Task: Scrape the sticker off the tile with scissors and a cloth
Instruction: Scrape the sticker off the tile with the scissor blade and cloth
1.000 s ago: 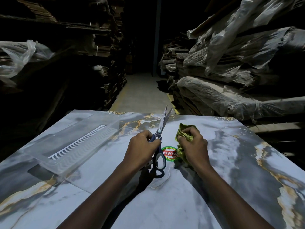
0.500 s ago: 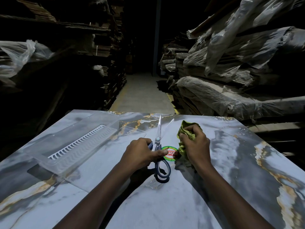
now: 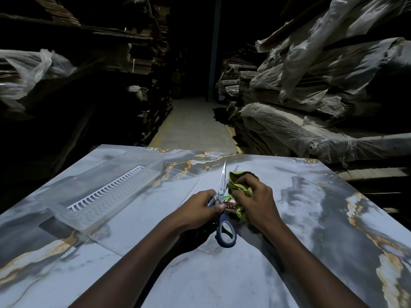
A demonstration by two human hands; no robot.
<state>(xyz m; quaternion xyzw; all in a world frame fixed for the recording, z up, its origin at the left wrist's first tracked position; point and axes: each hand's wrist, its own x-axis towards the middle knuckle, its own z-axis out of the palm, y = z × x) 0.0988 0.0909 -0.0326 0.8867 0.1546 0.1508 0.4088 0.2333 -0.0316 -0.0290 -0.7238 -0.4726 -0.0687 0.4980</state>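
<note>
Tile (image 3: 222,283): grey marbled slab with gold veins.
Scissors (image 3: 222,216): blue handle loop nearest, parted blades pointing toward the far edge.
Left hand (image 3: 200,210): grip curled round the scissors near the pivot.
Sticker (image 3: 230,204): red and green, mid-tile, between both hands, partly hidden.
Right hand (image 3: 255,203): grip bunched round the green cloth (image 3: 239,181), which touches the sticker.
Tray (image 3: 106,196): clear plastic, toward the tile's far left corner.

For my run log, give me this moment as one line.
left hand: grips scissors near pivot | right hand: holds green cloth against sticker | sticker: on tile, partly covered
</note>
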